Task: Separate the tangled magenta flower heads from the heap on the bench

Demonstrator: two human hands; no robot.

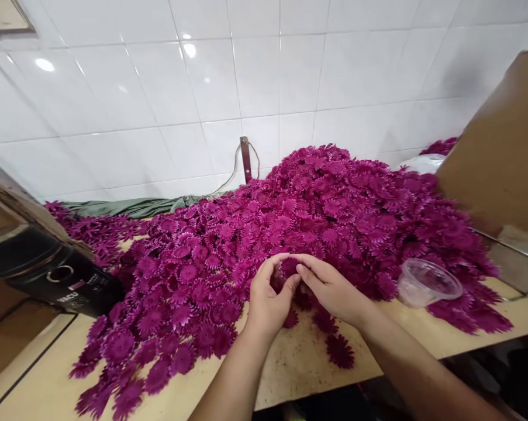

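Note:
Between my two hands is a magenta artificial flower head [289, 267], held near the front of a large heap of the same flowers [281, 216]. My left hand [269, 295] curls round its left side, thumb and fingers closed on the edge. On the other side, my right hand [327, 286] pinches the flower with thumb and index finger. The fingers partly cover the flower's lower half. Just below the hands, a few loose flowers [340, 351] lie on the pale tabletop [299, 374].
A clear plastic tub [429, 283] stands to the right of my hands. Cardboard box [500, 152] rises at the far right. A black vacuum flask [53, 275] leans at the left before more cardboard. Green cloth [136, 207] lies along the white tiled wall [149, 88].

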